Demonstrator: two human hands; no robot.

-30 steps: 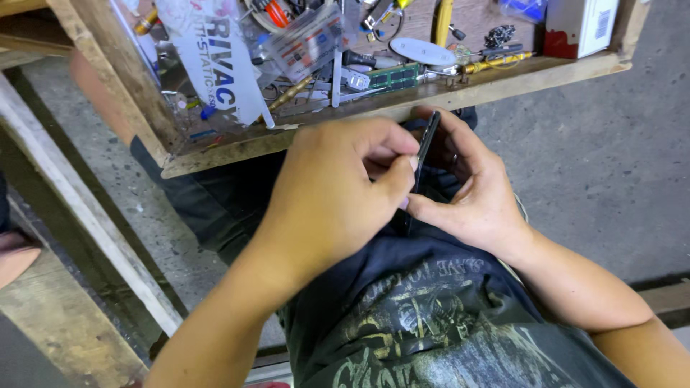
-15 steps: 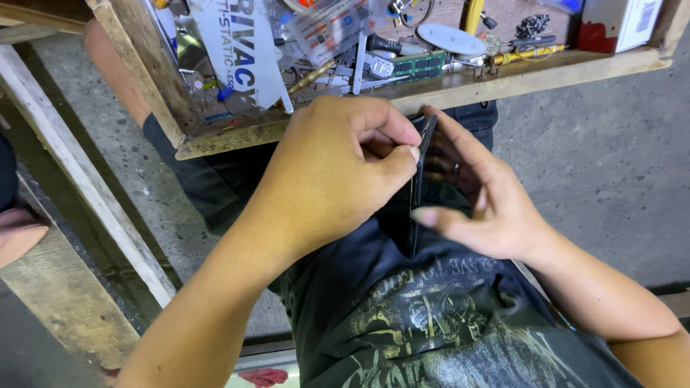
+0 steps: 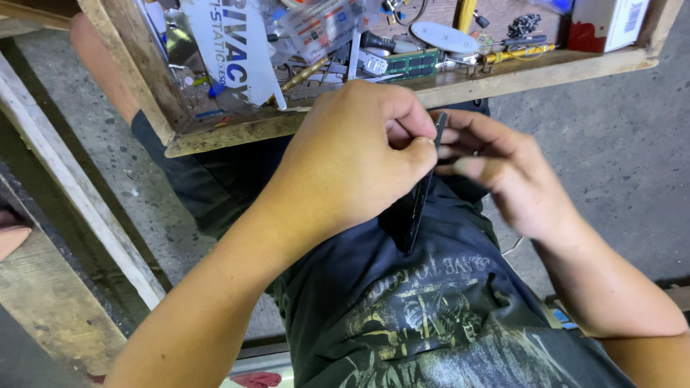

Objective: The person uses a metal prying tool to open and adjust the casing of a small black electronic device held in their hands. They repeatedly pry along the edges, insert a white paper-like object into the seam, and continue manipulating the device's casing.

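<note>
Thin black flat slab (image 3: 420, 197), held edge-on: left hand (image 3: 359, 154) pinches its upper edge closed; right hand (image 3: 503, 172) fingers half-open alongside. Risk: narrow pinch slipping, slab dropping.

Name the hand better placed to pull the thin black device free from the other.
Probably the left hand: it pinches the upper edge of the thin black device firmly, while the right hand touches it with blurred, loosely spread fingers.

Wooden tray (image 3: 460, 86) holds a screwdriver (image 3: 514, 54), perhaps a circuit board (image 3: 413, 63).
</note>
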